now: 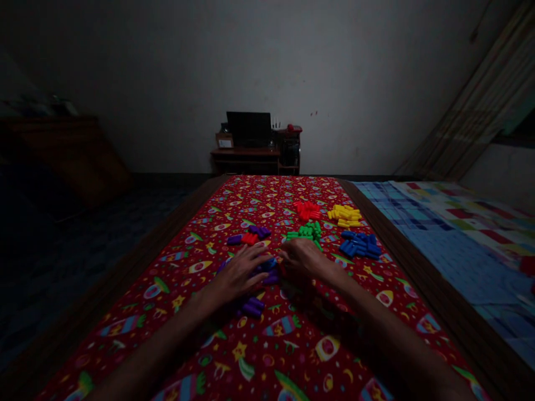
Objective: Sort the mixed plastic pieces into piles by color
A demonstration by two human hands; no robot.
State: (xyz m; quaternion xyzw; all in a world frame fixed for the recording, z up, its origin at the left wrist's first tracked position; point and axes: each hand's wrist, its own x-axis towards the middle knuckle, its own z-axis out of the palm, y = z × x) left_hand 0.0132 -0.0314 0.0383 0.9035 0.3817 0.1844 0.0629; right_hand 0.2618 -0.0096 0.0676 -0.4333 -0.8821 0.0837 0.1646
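My left hand [237, 274] lies palm down, fingers spread, over a loose heap of purple pegs [252, 307] on the red patterned cloth [234, 356]. My right hand [301, 259] rests beside it with the fingers curled over pegs at the heap's right edge; what it grips is hidden. Sorted piles lie beyond the hands: green pegs [308, 230], blue pegs [360, 245], red pegs [307, 210] and yellow pegs [345, 215]. A small mixed cluster of purple and red pegs [249, 236] sits to the left of the green pile.
The cloth covers a long wooden-edged table [401, 245]. A bed with a checked cover [460, 239] lies to the right. A low desk with a dark screen [249, 129] stands against the far wall. The room is dim.
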